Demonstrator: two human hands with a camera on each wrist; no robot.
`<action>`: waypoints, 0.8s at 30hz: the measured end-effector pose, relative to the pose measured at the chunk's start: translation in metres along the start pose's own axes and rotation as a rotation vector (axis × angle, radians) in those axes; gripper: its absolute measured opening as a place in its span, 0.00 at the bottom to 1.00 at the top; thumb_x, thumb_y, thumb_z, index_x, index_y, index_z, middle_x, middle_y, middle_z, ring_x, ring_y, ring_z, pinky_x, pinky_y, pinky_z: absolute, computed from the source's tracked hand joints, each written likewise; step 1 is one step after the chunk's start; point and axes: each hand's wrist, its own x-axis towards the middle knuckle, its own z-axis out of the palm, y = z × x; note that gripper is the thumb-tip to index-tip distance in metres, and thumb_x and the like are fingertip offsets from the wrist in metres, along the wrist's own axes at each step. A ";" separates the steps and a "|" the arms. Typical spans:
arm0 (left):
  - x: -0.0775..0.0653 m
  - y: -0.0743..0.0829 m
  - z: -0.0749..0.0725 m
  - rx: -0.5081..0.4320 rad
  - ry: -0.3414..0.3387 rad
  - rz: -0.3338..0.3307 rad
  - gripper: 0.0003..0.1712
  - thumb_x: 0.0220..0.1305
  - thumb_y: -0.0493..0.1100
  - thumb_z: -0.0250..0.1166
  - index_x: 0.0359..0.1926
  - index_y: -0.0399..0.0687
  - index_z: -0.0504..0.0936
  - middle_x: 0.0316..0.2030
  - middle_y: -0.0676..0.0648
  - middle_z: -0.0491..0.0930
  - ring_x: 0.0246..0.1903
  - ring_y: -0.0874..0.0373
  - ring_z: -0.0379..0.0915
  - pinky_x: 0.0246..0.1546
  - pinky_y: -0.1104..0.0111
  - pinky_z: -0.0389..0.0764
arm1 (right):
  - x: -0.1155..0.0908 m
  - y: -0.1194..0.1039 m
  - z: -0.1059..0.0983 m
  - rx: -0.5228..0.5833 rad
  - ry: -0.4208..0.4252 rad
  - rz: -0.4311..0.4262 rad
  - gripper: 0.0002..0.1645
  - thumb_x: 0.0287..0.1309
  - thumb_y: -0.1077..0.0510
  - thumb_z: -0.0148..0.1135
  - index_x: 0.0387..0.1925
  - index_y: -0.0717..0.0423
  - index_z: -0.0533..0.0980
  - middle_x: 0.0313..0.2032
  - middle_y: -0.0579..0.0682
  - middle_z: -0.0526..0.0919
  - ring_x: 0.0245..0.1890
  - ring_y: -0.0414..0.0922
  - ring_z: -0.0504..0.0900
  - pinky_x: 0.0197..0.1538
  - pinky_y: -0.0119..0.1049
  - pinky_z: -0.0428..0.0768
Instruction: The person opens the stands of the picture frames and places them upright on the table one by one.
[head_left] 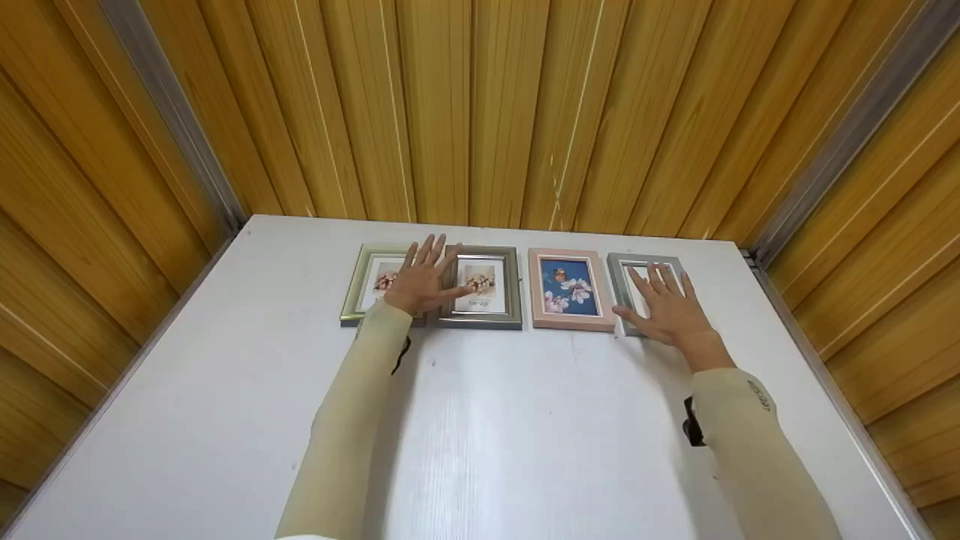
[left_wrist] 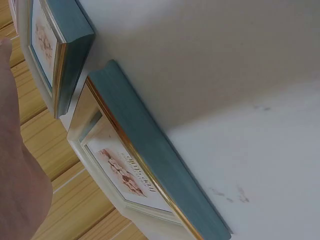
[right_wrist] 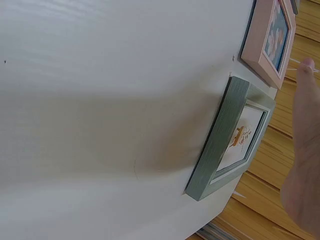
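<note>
A row of picture frames lies flat on a white tabletop. From left to right come a pale green frame [head_left: 352,292], a dark grey-brown frame [head_left: 513,292], a pink frame [head_left: 574,322] with a blue flower picture, and a grey-green frame [head_left: 616,285]. My left hand [head_left: 421,281] hovers with spread fingers over the two left frames, hiding parts of both. Over the grey-green frame, my right hand [head_left: 671,311] is spread too, its thumb toward the pink frame's corner. In the right wrist view, a gap shows between that hand [right_wrist: 305,145] and the grey-green frame [right_wrist: 220,140].
Behind the white table [head_left: 525,435] stands a yellow wood-patterned corrugated wall [head_left: 495,112], with similar panels on both sides. Grey metal posts [head_left: 172,112] rise at the corners. The frames lie near the table's far edge.
</note>
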 end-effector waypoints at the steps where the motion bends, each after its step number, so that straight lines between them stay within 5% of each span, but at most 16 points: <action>1: 0.001 0.000 0.001 0.003 0.006 0.008 0.54 0.68 0.74 0.52 0.83 0.55 0.44 0.83 0.41 0.38 0.82 0.44 0.29 0.81 0.47 0.33 | -0.001 0.001 0.001 0.000 -0.004 0.000 0.56 0.69 0.23 0.38 0.82 0.54 0.42 0.80 0.69 0.39 0.80 0.67 0.37 0.78 0.66 0.29; 16: 0.010 0.015 0.006 0.041 -0.058 0.054 0.52 0.71 0.74 0.47 0.83 0.57 0.40 0.83 0.43 0.35 0.82 0.46 0.26 0.81 0.47 0.33 | -0.016 0.019 0.014 0.053 0.027 -0.028 0.53 0.72 0.28 0.42 0.81 0.57 0.43 0.79 0.72 0.40 0.79 0.69 0.38 0.78 0.67 0.30; 24: 0.013 0.017 0.009 0.060 -0.058 0.068 0.52 0.71 0.75 0.46 0.83 0.57 0.40 0.83 0.42 0.36 0.82 0.45 0.28 0.81 0.45 0.35 | -0.033 0.038 0.017 0.086 0.007 0.032 0.53 0.72 0.28 0.42 0.81 0.58 0.44 0.78 0.74 0.39 0.79 0.71 0.37 0.77 0.67 0.28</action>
